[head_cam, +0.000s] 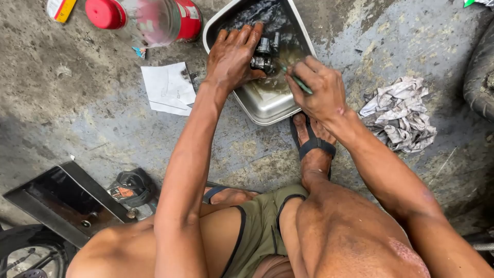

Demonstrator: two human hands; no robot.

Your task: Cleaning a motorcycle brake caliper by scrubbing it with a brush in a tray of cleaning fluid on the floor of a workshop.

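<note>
**Scrubbing a greasy part over the pan**

I am squatting on the stained concrete floor (103, 118), holding a small dark metal part (263, 55) in my left hand (234, 54) over the steel pan (267, 105). My left fingers are closed around the part from above, keeping it just over the murky liquid. My right hand (319, 90) is clamped on a thin green-handled brush (298, 82), its tip reaching in at the part's lower side.

To do this well, I am judging that short strokes matter, with the left hand turning the part a little at a time so the bristles reach every recess, and with the work kept low so drips fall back into the pan.

The pan's near rim is sitting just ahead of my sandalled foot (311, 136), so my right wrist has little room to drop. To the left, a sheet of paper (169, 88) is lying just beside the pan, and a clear jar (146, 19) with a red lid is resting farther up. A crumpled rag (399, 113) is lying to the right, near my right forearm, with bare floor between it and the pan. A dark metal tray (62, 198) is sitting well back by my left knee.
</note>
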